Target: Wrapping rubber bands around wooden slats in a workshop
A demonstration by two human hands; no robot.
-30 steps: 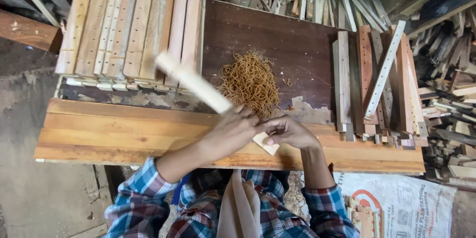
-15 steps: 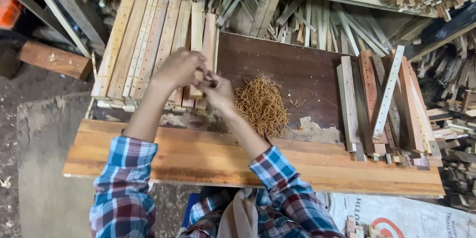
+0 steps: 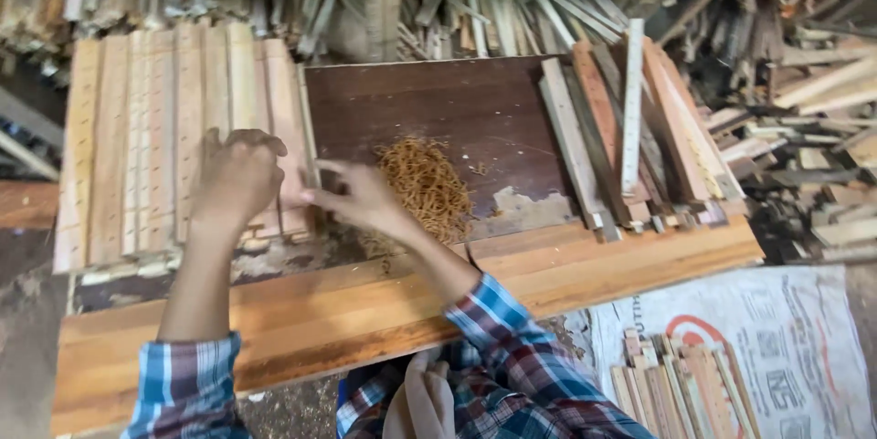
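While we look down from the head cam, both hands sit at the right edge of the slat row (image 3: 174, 137), a flat bank of pale wood strips laid side by side on the left of the bench (image 3: 301, 329). Our left hand (image 3: 239, 179) rests on top of the last slats, fingers curled down over them, knuckles up; it looks like it's gripping or pressing a strip, but we can't tell which exactly, since the palm hides the contact. Our right hand (image 3: 361, 197) is just beside it, fingers pinched toward the edge of the outermost slat (image 3: 285, 128), approx. where the row meets the dark board (image 3: 457, 119). Whether the right fingers actually hold smth small we can't tell; the view is blurred there.

Just right of the right hand, touching the wrist area, lies a heap of tan rubber bands (image 3: 425, 185) on the dark board. Further right, a 2nd batch of sticks (image 3: 585, 147) lies slanted, w/ a pale ruler-like strip (image 3: 632, 110) on top of them. Behind the bench, a big jumble of offcuts (image 3: 512, 0) fills the background, and more scrap (image 3: 804, 128) piles up at far right.

Below the bench, at lower right, a white sack (image 3: 786, 338) lies on the floor w/ a small bundle of sticks (image 3: 685, 384) on it. Both arms wear plaid sleeves (image 3: 512, 338).
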